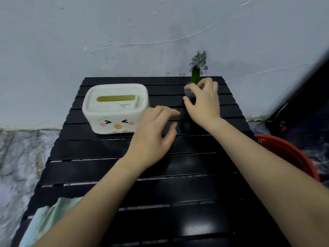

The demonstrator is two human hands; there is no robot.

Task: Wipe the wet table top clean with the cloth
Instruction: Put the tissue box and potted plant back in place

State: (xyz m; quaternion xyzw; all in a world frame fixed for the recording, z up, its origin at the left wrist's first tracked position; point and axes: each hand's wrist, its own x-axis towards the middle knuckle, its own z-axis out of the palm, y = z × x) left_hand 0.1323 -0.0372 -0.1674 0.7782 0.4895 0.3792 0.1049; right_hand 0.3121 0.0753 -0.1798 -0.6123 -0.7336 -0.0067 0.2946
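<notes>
At the lower left of the frame, a pale green cloth (48, 220) lay crumpled on the near left corner of the black slatted table top (178, 202), partly hidden by the person's left forearm; no hand touched it. Above it, in the left-centre of the frame, a white tissue box (115, 107) with a cartoon face on its front and a slot in its lid stood on the far part of the table top. Just to the right of the box, the left hand (153, 136) hovered over the slats with its fingers spread and loosely curled, holding nothing, its fingertips reaching toward the centre of the frame. Further right, in the upper centre-right, the right hand (203, 102) was wrapped around a small dark vase (187, 94), fingers over the rim and thumb on the near side, so most of the vase was hidden. A green stem with bluish-purple flowers (198, 65) rose from the vase against the whitish wall (124, 32). The slats shone with glossy reflections toward the lower right. At the right edge of the frame, beside the table, part of a red basket (292, 152) showed on the floor.
</notes>
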